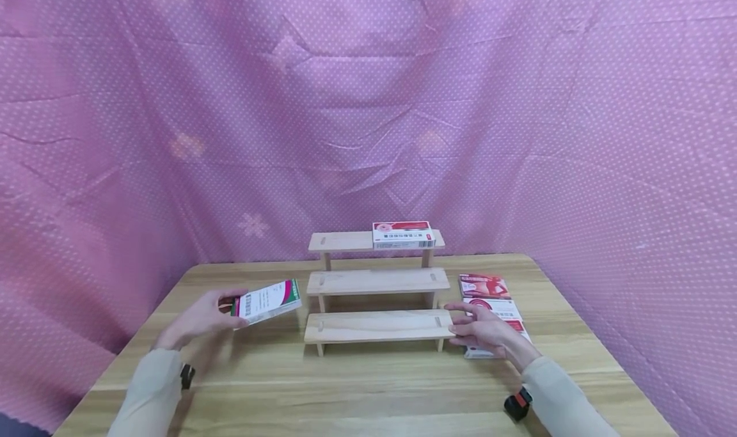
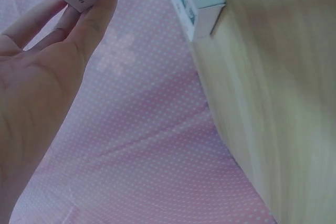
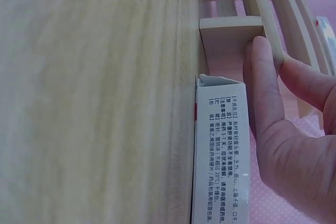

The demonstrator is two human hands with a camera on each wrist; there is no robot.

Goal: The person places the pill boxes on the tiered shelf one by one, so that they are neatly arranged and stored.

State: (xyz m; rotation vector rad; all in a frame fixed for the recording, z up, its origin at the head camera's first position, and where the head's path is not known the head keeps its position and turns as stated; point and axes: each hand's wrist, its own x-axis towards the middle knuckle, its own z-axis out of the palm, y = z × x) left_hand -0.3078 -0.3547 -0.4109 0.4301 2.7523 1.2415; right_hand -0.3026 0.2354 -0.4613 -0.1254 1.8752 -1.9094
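Biggest first: pink-purple polka-dot curtain (image 1: 368, 104) fills the top and both sides of the head view. Wood-grain bench (image 1: 322, 398) across the bottom of the frame. Three-tier wooden shelf (image 1: 377, 282) on it, just right of centre. Pale sleeves, left (image 1: 148, 389) and right (image 1: 567, 398), come in from the lower corners.

Left grip (image 1: 201, 318), lower left: holds the green-and-magenta medicine box (image 1: 267, 301) by its left end, thumb and fingers on opposite edges. Box sits left of the shelf, tilted, label up.

Right grip (image 1: 489, 331), lower right: narrow, pinches the right end of the bottom tier (image 1: 377, 327); right wrist view has thumb and finger on opposite faces of the plank.

Red-and-white medicine box (image 1: 403, 235) lies flat on the right part of the top tier (image 1: 344, 241). Right of the shelf: white box with red circle (image 1: 502, 308), partly behind the right grip, red picture box (image 1: 485, 286) behind it. Right wrist view, bottom centre: text-printed white side panel (image 3: 220, 156) just beside the fingers; can't tell which box.

Smallest: black wrist modules, left (image 1: 187, 376) and right (image 1: 517, 406).
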